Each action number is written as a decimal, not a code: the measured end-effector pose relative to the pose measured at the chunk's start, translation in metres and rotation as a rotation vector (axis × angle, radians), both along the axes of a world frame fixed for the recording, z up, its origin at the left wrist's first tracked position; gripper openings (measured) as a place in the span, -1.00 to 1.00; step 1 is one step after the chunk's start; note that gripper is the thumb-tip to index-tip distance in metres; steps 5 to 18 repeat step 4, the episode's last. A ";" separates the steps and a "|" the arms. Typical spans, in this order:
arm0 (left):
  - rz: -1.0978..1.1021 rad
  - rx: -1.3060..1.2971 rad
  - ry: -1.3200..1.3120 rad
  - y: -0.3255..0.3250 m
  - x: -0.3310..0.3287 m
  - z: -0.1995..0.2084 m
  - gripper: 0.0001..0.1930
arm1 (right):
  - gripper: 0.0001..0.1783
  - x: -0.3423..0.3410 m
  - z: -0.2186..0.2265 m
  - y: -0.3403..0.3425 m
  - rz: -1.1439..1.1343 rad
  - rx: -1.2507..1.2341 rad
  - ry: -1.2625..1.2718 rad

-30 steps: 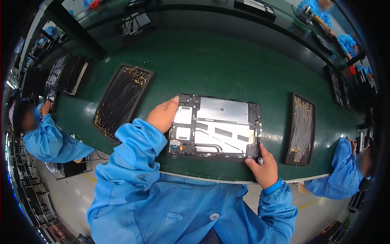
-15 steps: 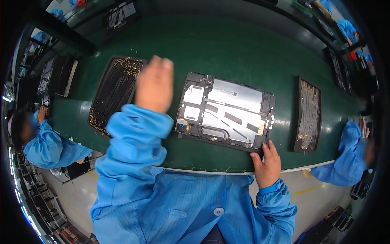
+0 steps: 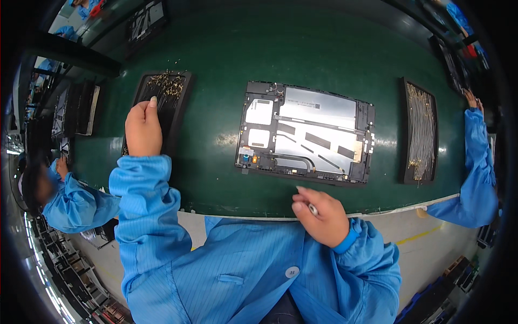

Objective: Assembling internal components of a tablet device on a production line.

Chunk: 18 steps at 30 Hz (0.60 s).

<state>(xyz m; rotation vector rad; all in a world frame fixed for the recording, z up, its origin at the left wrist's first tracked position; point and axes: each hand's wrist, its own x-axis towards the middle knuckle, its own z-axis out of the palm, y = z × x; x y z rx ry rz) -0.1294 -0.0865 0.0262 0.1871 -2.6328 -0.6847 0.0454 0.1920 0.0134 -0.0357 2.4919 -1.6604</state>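
Note:
My left hand [image 3: 143,129] is over a dark tray [image 3: 184,100] on the left, its thumb and fingers pinched together near the gold connector ends of the thin black cables [image 3: 171,89]. Whatever it pinches, if anything, is hidden. In the middle of the green table lies a tablet-like device [image 3: 315,121] with its inside exposed, showing silver plates, black strips and small parts along the edges. My right hand [image 3: 326,218] is at the table's front edge, apart from the device, with its fingers curled around a slim tool [image 3: 313,209] whose pale end shows.
To the right stands another dark tray [image 3: 404,135] full of grey cables [image 3: 421,129] with gold ends. Upright dark panels [image 3: 75,108] stand at the far left. Co-workers in blue sit on the left [image 3: 81,200] and right [image 3: 475,178]. Another opened device [image 3: 145,21] lies far left.
My left hand has swung left from beside the device to over the black cables. My right hand has left the device's lower right corner and come left along the table edge.

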 end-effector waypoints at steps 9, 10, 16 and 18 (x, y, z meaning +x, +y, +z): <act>-0.539 -0.516 0.145 0.024 0.031 0.029 -0.79 | -0.64 -0.010 -0.013 -0.006 -0.325 -0.246 -0.385; -0.539 -0.516 0.145 0.024 0.031 0.029 -0.79 | -0.64 -0.010 -0.013 -0.006 -0.325 -0.246 -0.385; -0.539 -0.516 0.145 0.024 0.031 0.029 -0.79 | -0.64 -0.010 -0.013 -0.006 -0.325 -0.246 -0.385; -0.539 -0.516 0.145 0.024 0.031 0.029 -0.79 | -0.64 -0.010 -0.013 -0.006 -0.325 -0.246 -0.385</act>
